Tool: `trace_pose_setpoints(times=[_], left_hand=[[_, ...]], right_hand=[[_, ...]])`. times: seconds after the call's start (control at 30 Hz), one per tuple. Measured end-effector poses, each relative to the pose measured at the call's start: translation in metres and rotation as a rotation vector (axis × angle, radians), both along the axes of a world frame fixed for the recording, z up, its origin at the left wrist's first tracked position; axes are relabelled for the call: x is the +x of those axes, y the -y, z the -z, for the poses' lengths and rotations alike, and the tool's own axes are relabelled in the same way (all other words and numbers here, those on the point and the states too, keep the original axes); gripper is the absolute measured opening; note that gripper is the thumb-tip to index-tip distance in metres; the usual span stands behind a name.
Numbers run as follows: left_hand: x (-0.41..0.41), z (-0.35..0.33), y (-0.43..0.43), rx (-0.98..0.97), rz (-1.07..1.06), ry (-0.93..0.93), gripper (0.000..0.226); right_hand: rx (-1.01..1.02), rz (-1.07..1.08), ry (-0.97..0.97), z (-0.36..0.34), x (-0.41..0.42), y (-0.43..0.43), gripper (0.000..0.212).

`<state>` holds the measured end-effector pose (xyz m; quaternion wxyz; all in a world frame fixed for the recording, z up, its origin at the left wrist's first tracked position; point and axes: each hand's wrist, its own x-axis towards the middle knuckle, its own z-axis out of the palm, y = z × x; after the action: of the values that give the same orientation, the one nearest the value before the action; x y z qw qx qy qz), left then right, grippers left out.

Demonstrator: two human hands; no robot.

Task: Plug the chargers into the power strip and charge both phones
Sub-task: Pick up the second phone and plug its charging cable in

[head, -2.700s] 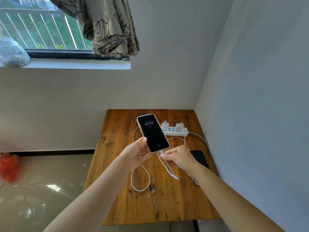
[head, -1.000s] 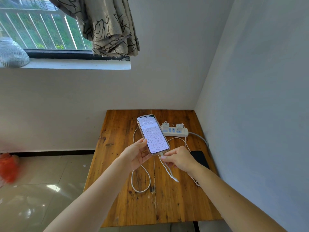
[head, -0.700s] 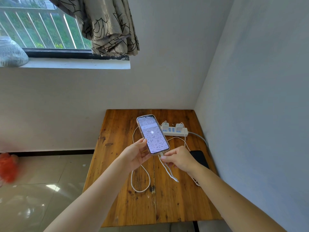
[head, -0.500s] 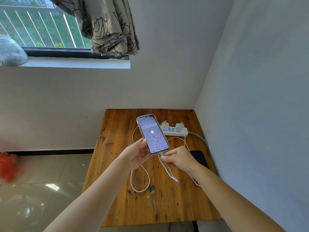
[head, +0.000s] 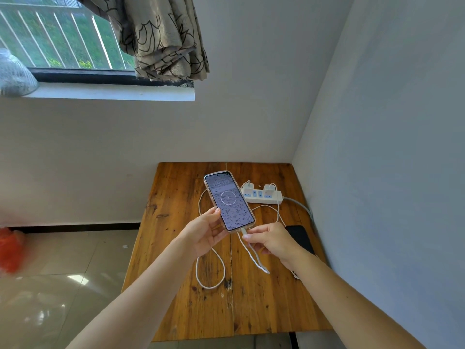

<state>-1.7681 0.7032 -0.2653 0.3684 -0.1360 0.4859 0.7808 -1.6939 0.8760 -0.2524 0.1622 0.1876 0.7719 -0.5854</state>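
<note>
My left hand point(head: 204, 233) holds a phone in a clear case point(head: 228, 201) above the wooden table point(head: 176, 197), screen lit with a round symbol. My right hand point(head: 271, 241) pinches the white cable plug point(head: 243, 231) seated at the phone's bottom edge. A white power strip point(head: 274, 196) lies at the back right with two white chargers point(head: 248, 186) point(head: 268, 188) plugged in. White cables point(head: 210, 273) loop over the table. A second, dark phone point(head: 300, 238) lies flat by the right wall, partly hidden by my right hand.
The table stands in a corner, walls behind and to the right. A grey strip cord point(head: 299, 206) runs to the right wall. A window sill and a bunched curtain point(head: 163, 39) are up left. Tiled floor lies left, with a red object point(head: 10, 250).
The phone's screen went from dark with a clock to a lit patterned wallpaper, then showed a round symbol. Both hands have stayed nearly still at the phone.
</note>
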Motion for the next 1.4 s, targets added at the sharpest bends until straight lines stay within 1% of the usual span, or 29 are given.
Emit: trace_pose_setpoints(times=[0.2,0.63,0.83,0.93,1.03,1.17,1.3,1.4], left_hand=[[-0.001,0.008,-0.001,-0.006,-0.004,0.025,0.031],[-0.008,0.029,0.002,-0.025,0.003,0.087,0.022],[-0.015,0.049,0.006,-0.053,-0.018,0.152,0.026],[-0.017,0.067,0.008,-0.074,-0.026,0.201,0.029],[-0.017,0.088,0.011,-0.108,-0.027,0.249,0.031],[-0.015,0.116,0.016,-0.159,-0.017,0.296,0.025],[-0.015,0.147,0.016,-0.272,0.072,0.311,0.030],[-0.016,0.166,0.010,-0.346,0.138,0.318,0.029]], right_hand=[[-0.056,0.030,0.037,0.009,0.001,0.000,0.017],[-0.114,0.065,0.125,0.030,-0.004,0.002,0.020],[-0.105,0.083,0.185,0.045,-0.010,0.007,0.018],[-0.045,0.058,0.237,0.057,-0.016,0.011,0.021],[0.026,0.037,0.293,0.073,-0.020,0.018,0.019],[0.065,0.056,0.360,0.107,-0.017,0.027,0.016],[0.076,0.079,0.430,0.142,-0.009,0.035,0.017],[0.093,0.089,0.452,0.162,-0.005,0.038,0.016]])
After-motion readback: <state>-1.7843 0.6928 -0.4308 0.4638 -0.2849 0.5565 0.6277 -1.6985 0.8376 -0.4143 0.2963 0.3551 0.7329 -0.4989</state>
